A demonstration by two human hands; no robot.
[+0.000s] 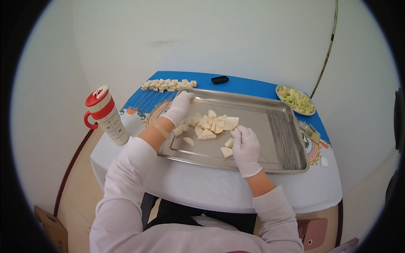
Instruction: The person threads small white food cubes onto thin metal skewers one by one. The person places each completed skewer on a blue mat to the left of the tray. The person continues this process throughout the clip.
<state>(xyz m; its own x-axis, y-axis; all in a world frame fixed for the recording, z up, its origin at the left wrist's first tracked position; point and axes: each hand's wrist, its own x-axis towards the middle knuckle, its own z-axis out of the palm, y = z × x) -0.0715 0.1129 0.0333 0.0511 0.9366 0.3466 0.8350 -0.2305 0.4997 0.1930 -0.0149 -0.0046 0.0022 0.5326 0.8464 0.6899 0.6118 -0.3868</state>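
Note:
My left hand [181,107], in a white disposable glove, is at the far left corner of a shallow stainless steel tray [202,160]. Its fingertips are by the inner wall, and what they hold is hidden. Near the tray's middle, my gloved right hand [247,148] has thumb and forefinger pinched together at a small white vegetable piece [232,133]. A pile of cut white vegetable wedges [207,126], perhaps radish, lies between the hands. A few loose wedges [226,152] are beside my right hand. Thin metal skewers [281,139] lie side by side along the tray's right end.
Behind the tray, loaded skewers [169,84] of white cubes rest on blue cloth [253,84] near a black object [220,79]. A red-lidded tumbler [107,115] stands left. A plate of chopped cabbage-like leaves [295,99] and a clear container [309,131] are right.

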